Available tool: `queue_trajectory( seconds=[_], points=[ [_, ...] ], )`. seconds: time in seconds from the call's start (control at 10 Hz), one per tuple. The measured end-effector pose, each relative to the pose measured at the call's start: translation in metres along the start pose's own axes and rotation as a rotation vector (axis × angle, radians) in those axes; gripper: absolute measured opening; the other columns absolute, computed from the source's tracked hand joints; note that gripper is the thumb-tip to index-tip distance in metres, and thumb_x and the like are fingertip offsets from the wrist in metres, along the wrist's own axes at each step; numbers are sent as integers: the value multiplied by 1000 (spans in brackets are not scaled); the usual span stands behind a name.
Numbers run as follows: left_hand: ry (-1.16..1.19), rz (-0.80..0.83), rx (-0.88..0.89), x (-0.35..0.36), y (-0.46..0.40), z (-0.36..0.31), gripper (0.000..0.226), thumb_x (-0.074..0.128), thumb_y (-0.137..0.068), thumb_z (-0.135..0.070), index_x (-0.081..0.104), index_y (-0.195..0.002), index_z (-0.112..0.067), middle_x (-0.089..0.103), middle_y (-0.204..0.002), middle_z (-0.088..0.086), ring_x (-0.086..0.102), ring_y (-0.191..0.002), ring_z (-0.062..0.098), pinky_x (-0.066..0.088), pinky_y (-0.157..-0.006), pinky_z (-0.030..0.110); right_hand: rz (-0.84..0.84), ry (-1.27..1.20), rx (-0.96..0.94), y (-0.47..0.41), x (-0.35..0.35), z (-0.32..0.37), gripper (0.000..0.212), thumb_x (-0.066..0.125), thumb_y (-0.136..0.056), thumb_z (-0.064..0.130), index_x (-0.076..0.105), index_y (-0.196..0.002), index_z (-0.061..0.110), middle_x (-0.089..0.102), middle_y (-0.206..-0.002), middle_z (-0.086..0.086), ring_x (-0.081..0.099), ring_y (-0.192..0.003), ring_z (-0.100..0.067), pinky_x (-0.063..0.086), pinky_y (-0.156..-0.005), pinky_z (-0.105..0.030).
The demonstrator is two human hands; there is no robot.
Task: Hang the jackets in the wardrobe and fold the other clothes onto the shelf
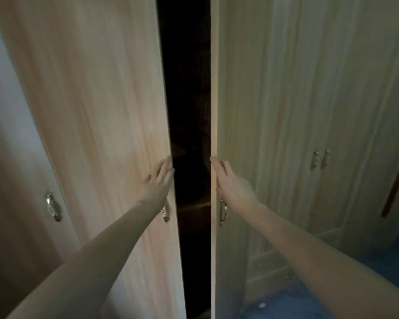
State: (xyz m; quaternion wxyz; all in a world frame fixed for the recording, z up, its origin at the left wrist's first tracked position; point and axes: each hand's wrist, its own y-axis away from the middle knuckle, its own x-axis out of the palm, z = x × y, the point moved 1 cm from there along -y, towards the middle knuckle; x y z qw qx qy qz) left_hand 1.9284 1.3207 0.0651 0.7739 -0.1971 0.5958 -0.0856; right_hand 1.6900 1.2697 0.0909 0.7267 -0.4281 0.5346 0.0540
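Observation:
Two pale wooden wardrobe doors stand close in front of me with a dark gap (189,134) between them. My left hand (158,183) lies flat with straight fingers on the left door (97,111), near its inner edge. My right hand (230,183) touches the inner edge of the right door (240,100) with straight fingers. A brass handle (165,212) sits just below my left wrist, and another brass handle (222,211) below my right wrist. The wardrobe's inside is too dark to make out; a faint shelf edge (195,204) shows low in the gap. No jackets or other clothes are in view.
A further door with a brass handle (52,207) stands at the far left. More closed wardrobe doors with two small handles (319,158) run along the right. Blue carpet (309,302) covers the floor at the lower right, next to a dark wooden strip (397,183).

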Motion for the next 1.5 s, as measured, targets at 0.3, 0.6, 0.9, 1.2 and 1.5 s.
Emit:
queue_trajectory(
  seconds=[0.3,0.6,0.9,1.2,1.5],
  points=[
    [-161,-252,8,34,-36,27,107,86,-50,-19,37,-145,-18,22,-159,-2,25,-143,29,23,-110,64,49,95,-122,-90,77,13,119,78,-76,21,-13,-153,22,-15,-161,12,11,-148,-15,24,-117,-44],
    [-185,-150,-94,67,-92,31,83,76,-71,-21,21,-132,-18,-8,-163,-3,-1,-148,37,24,-105,68,-45,53,-154,-153,143,2,120,87,-60,31,14,-154,22,14,-161,8,23,-144,-15,40,-103,-58],
    [-263,-185,-109,94,-131,45,74,70,-80,-22,27,-139,-15,-5,-163,5,4,-147,43,30,-102,69,-157,75,-131,-201,193,-1,100,80,-71,22,23,-153,22,18,-161,7,22,-143,-15,33,-102,-68],
    [-336,-60,-111,98,-134,45,86,58,-91,-34,-1,-151,-21,-34,-155,6,-21,-143,45,18,-108,69,-142,67,-139,-201,198,-2,93,70,-81,20,14,-155,23,10,-162,7,12,-148,-16,26,-106,-69],
    [-87,128,-225,43,-101,-6,70,57,-86,-21,22,-147,-20,5,-161,2,8,-147,29,17,-115,52,177,-243,-79,-152,151,-2,80,60,-85,42,22,-150,17,12,-159,-1,30,-138,-25,40,-102,-41]
  ],
)
